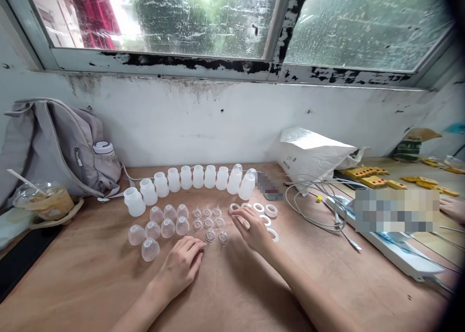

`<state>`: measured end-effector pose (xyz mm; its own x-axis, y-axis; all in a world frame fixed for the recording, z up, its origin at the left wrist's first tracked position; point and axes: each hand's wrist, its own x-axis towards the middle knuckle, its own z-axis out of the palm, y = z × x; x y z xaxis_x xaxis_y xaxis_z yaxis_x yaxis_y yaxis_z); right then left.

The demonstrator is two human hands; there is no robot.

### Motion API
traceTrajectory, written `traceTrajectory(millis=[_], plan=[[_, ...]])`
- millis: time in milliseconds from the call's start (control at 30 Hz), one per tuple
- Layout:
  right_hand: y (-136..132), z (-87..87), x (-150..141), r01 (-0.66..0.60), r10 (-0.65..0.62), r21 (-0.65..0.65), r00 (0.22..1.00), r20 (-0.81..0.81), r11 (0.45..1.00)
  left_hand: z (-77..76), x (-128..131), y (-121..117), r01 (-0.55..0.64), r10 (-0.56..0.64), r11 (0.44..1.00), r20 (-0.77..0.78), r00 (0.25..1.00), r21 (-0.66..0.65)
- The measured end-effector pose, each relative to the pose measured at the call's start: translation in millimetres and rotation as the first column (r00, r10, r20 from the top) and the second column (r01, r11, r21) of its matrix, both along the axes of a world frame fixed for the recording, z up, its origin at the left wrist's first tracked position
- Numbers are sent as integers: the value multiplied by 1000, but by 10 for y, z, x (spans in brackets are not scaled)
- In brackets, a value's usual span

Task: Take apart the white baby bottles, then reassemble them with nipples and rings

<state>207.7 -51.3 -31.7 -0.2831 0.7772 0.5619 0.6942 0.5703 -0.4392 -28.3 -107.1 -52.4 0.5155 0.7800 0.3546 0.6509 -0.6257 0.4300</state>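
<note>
My right hand point(254, 230) reaches over a group of white screw rings point(271, 210), its fingers stretched toward the ring point(234, 207) at the group's left end. Its fingertips are at or just above that ring; contact is unclear. On the bare tabletop my left hand point(184, 262) rests with fingers loosely bent and thumb apart, holding nothing. Just beyond it lie several clear silicone bottle teats point(208, 222) in rows. Frosted dome caps point(167, 228) stand to their left. Behind curves a row of translucent white baby bottles point(185, 177); the two rightmost point(247, 184) have dome caps on.
A grey backpack point(54, 143) and an iced drink point(47, 201) occupy the left, beside a black flat object point(25, 257). On the right are a white bag point(314, 153), tangled cables point(308, 211) and a power strip point(395, 252). Another person's hand point(452, 206) shows at far right.
</note>
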Motion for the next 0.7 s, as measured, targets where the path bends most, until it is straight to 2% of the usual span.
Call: traceTrajectory(millis=[167,333,533,700], plan=[[89,59,318,158,-159,-136,987,1,978,-52,43,68,-84,86,996,82,993,-29],[118,62,510,344,-296,-282,934,200,896,-125,195,190,-142,140,990,91,986,17],[123,-53,509,408,-296,-310,888,351,859,-101,383,317,-205,205,979,60,977,6],[149,-150,491,427,-307,-297,875,375,854,-19,374,225,-166,162,985,98,982,38]])
